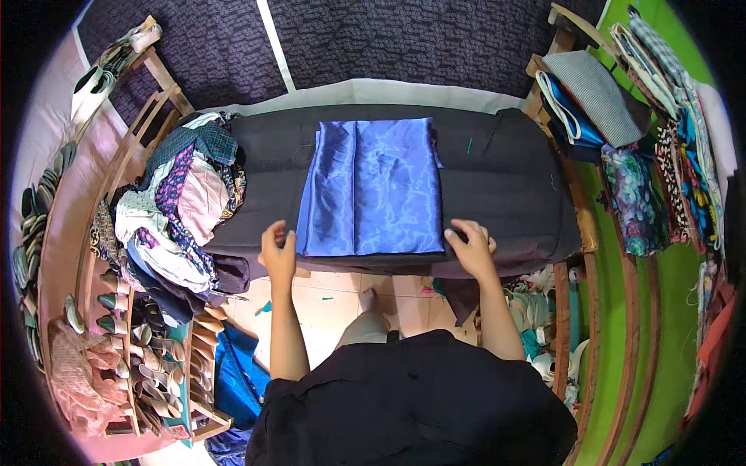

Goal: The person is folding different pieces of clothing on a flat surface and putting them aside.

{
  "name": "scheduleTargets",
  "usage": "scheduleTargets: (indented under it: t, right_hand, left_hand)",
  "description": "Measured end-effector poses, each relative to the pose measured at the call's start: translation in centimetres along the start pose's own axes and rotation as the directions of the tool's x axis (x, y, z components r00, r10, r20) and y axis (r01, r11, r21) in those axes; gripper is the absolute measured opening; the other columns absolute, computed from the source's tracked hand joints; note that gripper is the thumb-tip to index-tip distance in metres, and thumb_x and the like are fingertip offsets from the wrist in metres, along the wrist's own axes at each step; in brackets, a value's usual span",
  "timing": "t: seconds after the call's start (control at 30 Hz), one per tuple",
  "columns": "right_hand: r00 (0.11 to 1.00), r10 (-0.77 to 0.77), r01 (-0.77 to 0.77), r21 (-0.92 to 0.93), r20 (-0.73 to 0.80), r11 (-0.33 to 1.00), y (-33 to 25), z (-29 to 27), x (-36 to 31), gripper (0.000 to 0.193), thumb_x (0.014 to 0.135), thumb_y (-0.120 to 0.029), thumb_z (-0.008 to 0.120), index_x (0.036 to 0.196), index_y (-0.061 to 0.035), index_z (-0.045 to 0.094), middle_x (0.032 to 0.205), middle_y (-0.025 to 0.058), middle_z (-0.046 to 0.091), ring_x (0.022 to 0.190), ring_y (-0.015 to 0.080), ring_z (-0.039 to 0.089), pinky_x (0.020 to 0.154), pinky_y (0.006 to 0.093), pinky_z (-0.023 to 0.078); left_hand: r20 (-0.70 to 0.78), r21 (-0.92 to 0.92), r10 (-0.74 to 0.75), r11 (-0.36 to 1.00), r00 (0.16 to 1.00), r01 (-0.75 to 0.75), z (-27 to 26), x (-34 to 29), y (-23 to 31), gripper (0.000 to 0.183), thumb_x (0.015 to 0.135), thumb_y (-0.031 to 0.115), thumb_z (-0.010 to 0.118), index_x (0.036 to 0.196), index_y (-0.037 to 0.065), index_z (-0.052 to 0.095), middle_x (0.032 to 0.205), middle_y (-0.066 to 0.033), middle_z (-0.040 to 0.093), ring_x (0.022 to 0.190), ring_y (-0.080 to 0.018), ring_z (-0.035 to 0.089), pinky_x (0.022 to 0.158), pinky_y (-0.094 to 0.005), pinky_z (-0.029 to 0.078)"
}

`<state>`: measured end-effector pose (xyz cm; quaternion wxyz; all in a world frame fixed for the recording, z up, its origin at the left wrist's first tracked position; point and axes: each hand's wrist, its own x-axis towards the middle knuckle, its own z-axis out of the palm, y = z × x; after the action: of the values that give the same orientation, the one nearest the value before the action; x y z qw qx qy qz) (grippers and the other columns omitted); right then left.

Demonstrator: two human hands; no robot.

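A shiny blue satin cloth (388, 186), folded into a rough rectangle, lies flat on the black-covered table (497, 186). One vertical fold line runs down its left part. Just off the cloth's lower left corner is my left hand (277, 250), fingers apart and slightly curled, with nothing in it. My right hand (472, 245) hovers by the lower right corner, its fingers bent and spread, also holding nothing. Neither hand clearly touches the cloth.
Crumpled mixed fabrics (183, 194) are heaped on the table's left end. Folded cloths (594, 97) hang over a wooden rack at the right. Shoes fill a rack (159, 373) at lower left. A small green scrap (469, 145) lies on the table.
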<state>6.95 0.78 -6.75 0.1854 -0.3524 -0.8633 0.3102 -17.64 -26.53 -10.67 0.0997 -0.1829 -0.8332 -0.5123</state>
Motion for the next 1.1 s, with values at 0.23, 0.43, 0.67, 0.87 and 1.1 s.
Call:
scheduleTargets:
  t: [0.23,0.43,0.67,0.87,1.1]
  right_hand:
    - [0.990,0.130,-0.124,-0.090,0.058,0.988,-2.3,1.9,11.7,0.056,0.081,-0.054,0.042,0.109,-0.0080,0.057,0.115,0.0094,0.054,0.115,0.0270,0.040,0.096,0.0572,0.009]
    - [0.934,0.349,-0.340,-0.122,0.069,0.933,-1.3,4.3,19.8,0.072,0.075,-0.066,0.035,0.102,-0.0039,0.062,0.118,0.0204,0.050,0.120,0.0425,0.031,0.096,0.0594,0.001]
    - [0.906,0.383,-0.325,-0.280,0.182,0.903,-2.6,5.4,21.3,0.081,0.061,-0.065,0.057,0.102,0.0056,0.057,0.109,0.0254,0.054,0.109,0.0382,0.048,0.096,0.0595,0.005]
    - [0.960,0.266,-0.231,-0.303,0.082,0.925,-0.4,7.1,21.6,0.046,0.069,-0.046,0.059,0.089,-0.0045,0.064,0.097,0.0175,0.061,0.096,0.0340,0.055,0.092,0.0594,0.014]
    - [0.966,0.198,-0.258,0.533,0.168,0.806,0.2,7.8,21.7,0.026,0.087,-0.017,0.046,0.098,0.0038,0.057,0.086,0.0077,0.061,0.076,0.0152,0.056,0.070,0.0280,0.043]
  left_hand:
    - [0.154,0.476,-0.134,0.878,0.979,0.045,7.3,9.7,1.8,0.060,0.074,0.051,0.052,0.109,0.003,0.055,0.118,-0.0181,0.048,0.113,-0.0307,0.042,0.095,-0.0586,0.013]
    - [0.324,0.613,-0.237,0.790,0.916,-0.013,12.1,14.8,4.9,0.068,0.071,0.057,0.052,0.108,0.001,0.056,0.119,-0.0217,0.046,0.116,-0.0337,0.038,0.096,-0.0601,0.011]
    - [0.509,0.667,-0.408,0.743,0.758,-0.048,12.4,18.1,4.5,0.059,0.064,0.051,0.062,0.099,0.004,0.061,0.108,-0.0180,0.056,0.104,-0.0343,0.050,0.091,-0.0493,0.024]
    - [0.345,0.658,-0.212,0.749,0.914,-0.074,13.8,17.2,2.5,0.065,0.063,0.051,0.065,0.101,-0.001,0.057,0.104,-0.0198,0.057,0.099,-0.0330,0.054,0.092,-0.0512,0.021]
    - [0.531,0.541,-0.347,0.841,0.773,0.006,14.0,18.7,1.9,0.054,0.067,0.044,0.065,0.096,-0.001,0.059,0.099,-0.0198,0.060,0.098,-0.0343,0.055,0.097,-0.0564,0.011]
